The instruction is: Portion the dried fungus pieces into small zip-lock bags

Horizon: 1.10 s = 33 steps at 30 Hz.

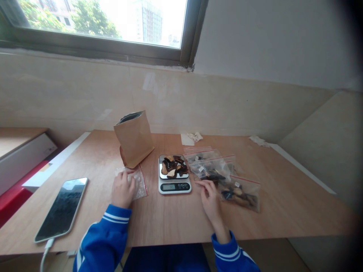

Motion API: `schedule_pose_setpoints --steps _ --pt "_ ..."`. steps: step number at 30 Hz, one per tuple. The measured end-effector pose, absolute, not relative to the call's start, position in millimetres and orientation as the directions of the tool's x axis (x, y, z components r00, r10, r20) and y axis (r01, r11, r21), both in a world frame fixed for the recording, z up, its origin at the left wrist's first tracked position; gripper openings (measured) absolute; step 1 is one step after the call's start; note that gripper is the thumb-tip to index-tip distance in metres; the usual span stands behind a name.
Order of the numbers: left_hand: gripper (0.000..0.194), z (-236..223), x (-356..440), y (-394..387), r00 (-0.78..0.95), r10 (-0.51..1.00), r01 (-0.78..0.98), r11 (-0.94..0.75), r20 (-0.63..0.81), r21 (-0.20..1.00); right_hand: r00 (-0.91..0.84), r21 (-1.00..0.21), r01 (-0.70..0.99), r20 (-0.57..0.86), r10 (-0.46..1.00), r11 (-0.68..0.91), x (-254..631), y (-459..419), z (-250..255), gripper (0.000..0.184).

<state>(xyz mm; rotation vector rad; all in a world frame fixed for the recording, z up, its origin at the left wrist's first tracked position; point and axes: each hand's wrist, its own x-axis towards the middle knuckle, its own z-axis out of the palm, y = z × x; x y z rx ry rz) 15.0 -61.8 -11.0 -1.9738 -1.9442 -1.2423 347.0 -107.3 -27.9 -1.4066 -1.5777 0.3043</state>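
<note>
A digital kitchen scale [175, 187] sits in front of me, its display lit but too small to read. Dark and pale dried slices [173, 166], resembling dried mushrooms, are heaped on its metal plate. To the left of the scale, the curled fingers of my left hand [123, 189] hold a clear zip bag [139, 184] against the table; it looks empty. My right hand [210, 200] rests right of the scale with its fingers loosely stretched and apart, nothing in it. Beside it lie filled zip bags [240, 194] with red seals and dark pieces inside.
An upright brown paper pouch [134, 139] stands open behind the left zip bag. A phone [62, 209] with a white cable [47, 253] lies at the left. White paper [187, 139] and a crumpled tissue [195, 136] lie by the back wall, below a window.
</note>
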Motion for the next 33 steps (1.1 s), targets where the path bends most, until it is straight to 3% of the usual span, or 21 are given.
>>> schedule_pose_setpoints --steps 3,7,9,12,17,21,26,33 --pt "0.039 -29.9 17.8 -70.1 -0.107 0.822 0.939 -0.102 0.560 0.329 0.161 -0.731 0.616 0.480 0.862 0.292 348.9 -107.4 -29.4 0.030" --pt "0.029 -30.2 14.3 -73.2 -0.035 0.880 0.966 -0.092 0.474 0.240 0.149 -0.735 0.612 0.469 0.871 0.291 349.3 -104.8 -31.5 0.029" --pt "0.024 -22.8 13.6 -76.9 -0.017 0.910 0.958 -0.104 0.414 0.268 0.132 -0.735 0.607 0.467 0.874 0.301 348.3 -105.1 -31.7 0.028" --pt "0.025 -11.2 19.5 -88.7 -0.023 0.924 0.903 -0.144 0.381 0.406 0.101 -0.744 0.585 0.461 0.881 0.323 340.3 -109.5 -27.5 0.029" --pt "0.034 6.7 43.1 -114.2 -0.057 0.845 0.767 -0.304 0.531 0.565 0.002 -0.770 0.494 0.466 0.885 0.404 302.4 -118.5 -10.5 0.026" --pt "0.041 19.0 57.9 -124.9 -0.077 0.781 0.703 -0.399 0.620 0.589 -0.012 -0.811 0.413 0.450 0.893 0.414 270.5 -117.5 9.1 0.024" --pt "0.063 21.9 70.5 -131.0 0.020 0.743 0.607 -0.540 0.669 0.582 -0.134 -0.902 0.191 0.367 0.921 0.387 239.6 -120.2 40.0 0.031" --pt "0.057 23.8 76.2 -134.8 0.092 0.727 0.651 -0.561 0.681 0.511 -0.106 -0.956 0.069 0.278 0.955 0.286 217.1 -117.1 64.9 0.020"
